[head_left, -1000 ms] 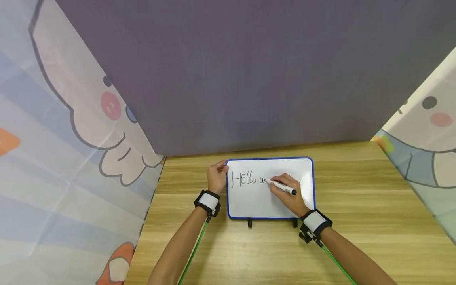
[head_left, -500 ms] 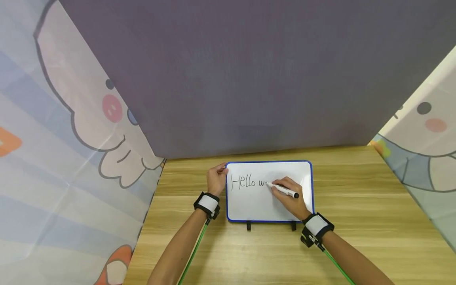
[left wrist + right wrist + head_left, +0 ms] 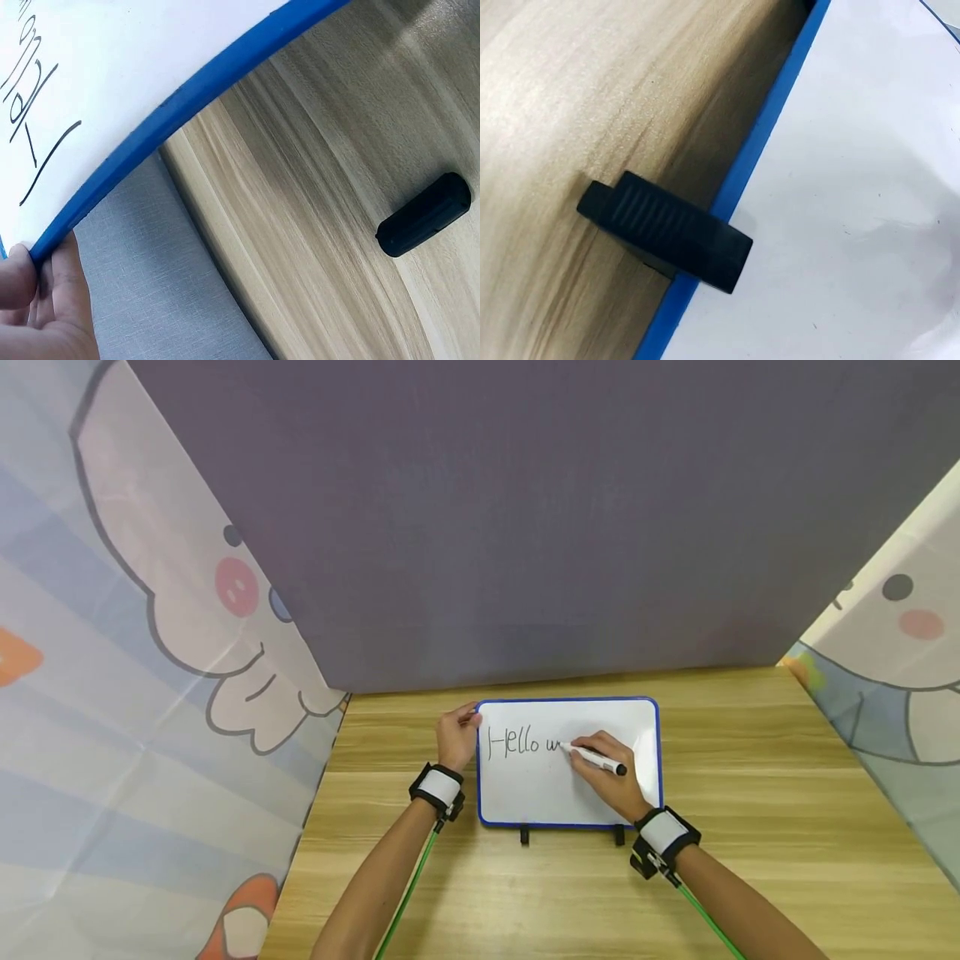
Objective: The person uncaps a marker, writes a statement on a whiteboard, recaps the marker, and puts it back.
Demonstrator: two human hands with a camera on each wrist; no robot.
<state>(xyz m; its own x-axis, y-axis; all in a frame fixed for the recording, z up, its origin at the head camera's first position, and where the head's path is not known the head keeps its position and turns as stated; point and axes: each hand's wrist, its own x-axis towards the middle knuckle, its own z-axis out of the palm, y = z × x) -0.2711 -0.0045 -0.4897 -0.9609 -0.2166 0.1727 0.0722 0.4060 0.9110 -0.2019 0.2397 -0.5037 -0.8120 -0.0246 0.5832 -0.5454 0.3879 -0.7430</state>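
In the head view a small whiteboard (image 3: 540, 793) with a blue frame stands on the table, bearing the handwritten words "Hello w" (image 3: 517, 741). At its upper left corner my left hand (image 3: 456, 739) pinches the frame; the left wrist view shows the thumb (image 3: 16, 279) on the front and fingers behind. My right hand (image 3: 613, 777) holds a white marker (image 3: 596, 758) with a black end, its tip at the board just right of the "w". The right wrist view shows the board's lower edge and a black stand clip (image 3: 679, 232), but neither this hand nor the marker's body.
Two black stand feet (image 3: 524, 835) show under the board's lower edge. A short black piece (image 3: 424, 215) lies on the wooden table (image 3: 750, 777) in the left wrist view. A grey panel (image 3: 480, 527) rises behind, and cartoon-printed sheets (image 3: 172, 760) flank both sides.
The marker tip has shifted slightly right, then a little back left, beside the "w". My left hand keeps its grip on the frame. The head view has tilted slightly.
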